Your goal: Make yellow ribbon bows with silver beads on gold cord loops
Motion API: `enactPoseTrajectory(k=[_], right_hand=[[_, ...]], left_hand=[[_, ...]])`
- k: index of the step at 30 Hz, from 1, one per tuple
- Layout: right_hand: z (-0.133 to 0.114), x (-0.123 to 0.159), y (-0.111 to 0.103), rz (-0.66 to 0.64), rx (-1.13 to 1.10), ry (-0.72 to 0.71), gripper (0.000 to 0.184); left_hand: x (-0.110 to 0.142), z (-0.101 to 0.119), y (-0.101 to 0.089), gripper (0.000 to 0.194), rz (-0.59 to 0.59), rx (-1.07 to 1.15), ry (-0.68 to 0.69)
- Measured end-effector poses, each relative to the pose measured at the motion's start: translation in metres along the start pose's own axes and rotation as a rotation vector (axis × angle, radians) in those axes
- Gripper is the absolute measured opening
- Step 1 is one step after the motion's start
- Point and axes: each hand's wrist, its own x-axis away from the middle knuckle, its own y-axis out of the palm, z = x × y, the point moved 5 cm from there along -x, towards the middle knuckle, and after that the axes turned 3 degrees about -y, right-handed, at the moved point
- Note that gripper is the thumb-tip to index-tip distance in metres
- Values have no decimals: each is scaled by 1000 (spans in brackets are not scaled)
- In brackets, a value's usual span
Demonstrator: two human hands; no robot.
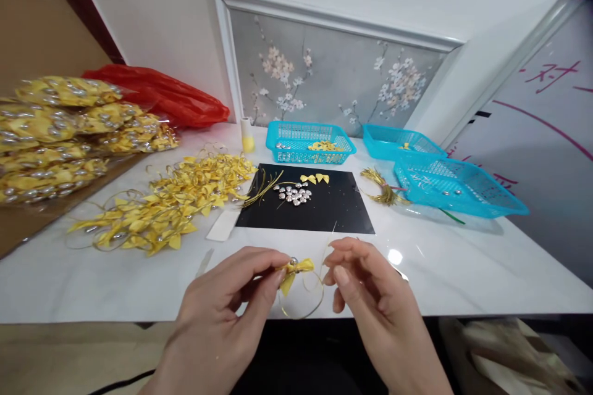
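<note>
My left hand (236, 296) is closed, pinching a small yellow ribbon bow (288, 284) between thumb and forefinger. On top of the bow sits a silver bead (293, 261). A loop of thin gold cord (303, 317) hangs from the bow toward my right hand (365, 284). That hand is loosely curled, thumb apart from the forefinger, and a fine strand (332, 231) rises beside its fingertips. Whether the fingertips touch the strand is hard to see. Beyond both hands, silver beads (296, 194) and small yellow bows (315, 179) lie on a black mat (306, 221).
Left of the mat lies a heap of yellow bows with cords (171, 203); bagged ones (60, 136) are piled behind. Blue baskets (310, 129) stand at the back and right. A gold cord bundle (386, 194), a spool (248, 136) and a red bag (162, 95) also lie around.
</note>
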Motion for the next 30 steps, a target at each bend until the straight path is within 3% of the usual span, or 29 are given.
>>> enactPoseTrajectory(k=[4, 9, 19, 24, 27, 30], right_hand=[[2, -3, 7, -50, -69, 69, 25], [1, -6, 14, -142, -34, 101, 13], [-4, -6, 17, -112, -16, 44, 11], [-4, -5, 26, -126, 2, 16, 13], [0, -7, 25, -154, 118, -31, 16], [10, -14, 2, -116, 410, -57, 22]], left_hand=[[1, 3, 0, 14, -5, -16, 41], [3, 6, -1, 19, -40, -62, 116], [9, 14, -5, 31, -61, 51, 212], [12, 3, -1, 24, 1, 175, 17], [12, -5, 2, 22, -20, 143, 7], [10, -11, 0, 24, -27, 35, 89]])
